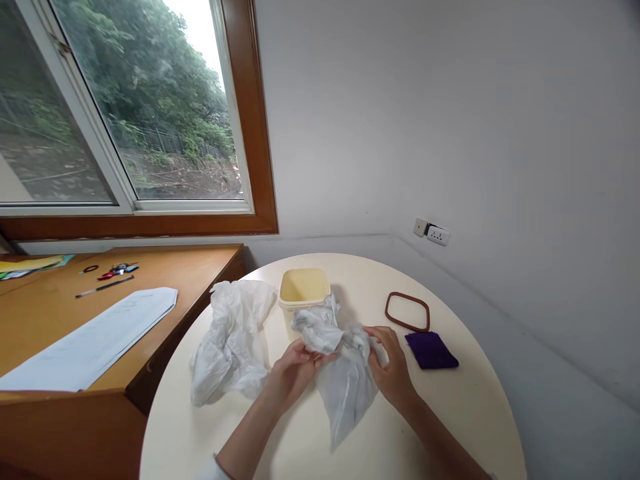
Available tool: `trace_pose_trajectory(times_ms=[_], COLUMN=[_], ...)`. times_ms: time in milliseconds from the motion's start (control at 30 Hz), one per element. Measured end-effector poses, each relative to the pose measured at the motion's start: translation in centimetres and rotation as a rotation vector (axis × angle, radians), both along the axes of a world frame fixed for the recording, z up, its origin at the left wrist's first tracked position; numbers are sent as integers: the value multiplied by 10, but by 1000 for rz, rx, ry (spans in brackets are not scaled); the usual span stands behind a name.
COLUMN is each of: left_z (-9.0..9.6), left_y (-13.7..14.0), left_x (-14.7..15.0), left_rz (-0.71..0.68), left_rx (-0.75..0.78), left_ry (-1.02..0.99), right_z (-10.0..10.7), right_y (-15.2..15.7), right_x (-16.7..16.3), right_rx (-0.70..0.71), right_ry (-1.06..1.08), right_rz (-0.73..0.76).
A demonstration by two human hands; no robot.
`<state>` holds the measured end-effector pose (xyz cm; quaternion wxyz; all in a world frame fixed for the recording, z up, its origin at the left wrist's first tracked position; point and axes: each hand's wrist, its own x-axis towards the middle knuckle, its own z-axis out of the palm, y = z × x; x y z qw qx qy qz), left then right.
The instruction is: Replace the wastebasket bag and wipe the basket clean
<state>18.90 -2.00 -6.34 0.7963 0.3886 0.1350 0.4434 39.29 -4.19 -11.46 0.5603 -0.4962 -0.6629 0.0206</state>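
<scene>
Both my hands hold a crumpled, whitish plastic bag over the front of the round table. My left hand grips its left side from below, the fingers partly hidden by the plastic. On the right side, my right hand pinches the bag between thumb and fingers. Just behind the bag stands a pale yellow, square plastic bin, its front partly covered by the bag. A second white plastic bag lies crumpled to the left. Right of my right hand lie a folded purple cloth and a brown rounded frame.
The cream round table stands close to a wall with a power socket. At the left, a wooden desk carries papers, a pen and a bunch of keys. A window is above it.
</scene>
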Motion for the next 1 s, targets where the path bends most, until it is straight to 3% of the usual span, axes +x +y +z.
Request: trace_pose_trajectory(times_ms=[200,367,500,600,800,1000], left_z=[21,60,91,108,138,155], left_y=[0,4,8,10,13,20], left_x=[-3,-1,2,3,-1,-5], left_rz=[-69,-104,-130,-99,-19,86], left_rx=[98,235,351,411,461,522], left_ry=[-45,34,86,103,125,174], right_z=[16,60,94,110,140,168], right_y=[-10,-18,-11,-1,2,-1], right_x=[-5,-16,-25,-27,-28,-33], right_rx=[-11,-3,-4,-55,-125,-192], right_ry=[-53,0,-9,30,207,349], right_rz=[24,126,67,56,185,304])
